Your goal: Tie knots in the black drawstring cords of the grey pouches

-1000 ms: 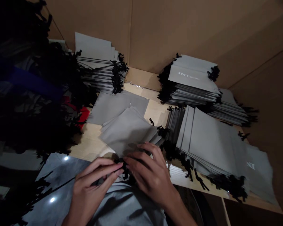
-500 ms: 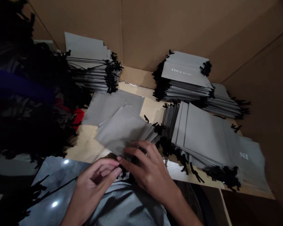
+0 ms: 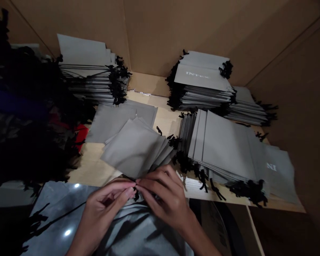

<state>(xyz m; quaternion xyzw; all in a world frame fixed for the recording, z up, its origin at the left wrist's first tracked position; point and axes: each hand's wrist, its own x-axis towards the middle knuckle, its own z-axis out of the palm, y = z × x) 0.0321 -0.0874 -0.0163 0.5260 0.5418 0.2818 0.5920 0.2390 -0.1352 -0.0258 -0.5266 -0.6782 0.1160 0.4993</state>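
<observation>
My left hand [image 3: 106, 204] and my right hand [image 3: 161, 197] meet fingertip to fingertip at the near edge of a small fanned pile of grey drawstring pouches [image 3: 134, 147]. Both hands pinch a black cord [image 3: 135, 195] at the pile's near corner. The pile lies on a pale wooden tabletop [image 3: 92, 167]. Under my hands lies a shiny grey plastic sheet [image 3: 69, 213] with black cords across it.
Stacks of grey pouches with black cords stand at back left [image 3: 89, 76], back centre [image 3: 202, 81] and right [image 3: 224, 145]. Brown cardboard walls [image 3: 176, 28] close off the back and right. A dark tangle of cords and fabric [image 3: 24, 117] fills the left side.
My right hand has drawn back from on top of the pile to its near corner, meeting the left fingertips. The view has shifted a little to the right.
</observation>
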